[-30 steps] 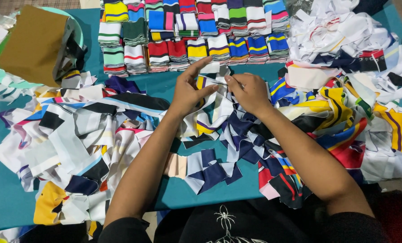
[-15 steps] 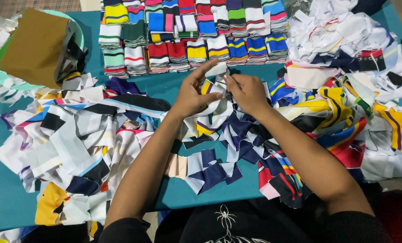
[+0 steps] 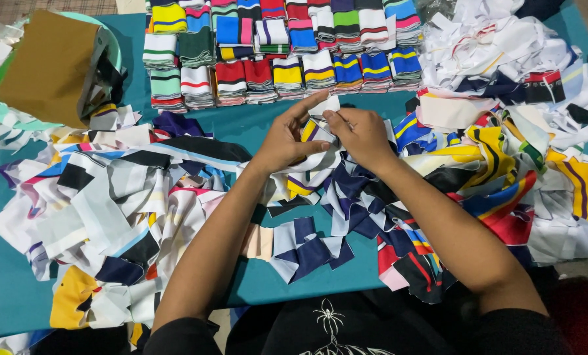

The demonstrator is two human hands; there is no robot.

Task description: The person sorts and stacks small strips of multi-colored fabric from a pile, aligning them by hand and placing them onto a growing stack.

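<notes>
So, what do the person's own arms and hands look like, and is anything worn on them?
Both the left hand and the right hand are bare: no gloves, rings, watch or bracelets show. The forearms are uncovered. Short black sleeves begin near the upper arms, part of a black top with a white spider-like print.

Teal table (image 3: 254, 125), white scrap (image 3: 325, 105) with yellow and purple stripes, folded stacks (image 3: 287, 46) striped red, yellow, blue, green, pink, brown board (image 3: 44, 66), navy-white scraps (image 3: 307, 246)

The light is soft and even, coming from above. Colours look bright and clear. Shadows under the forearms are weak. The focus is sharp in the centre; the edges bend slightly.
</notes>
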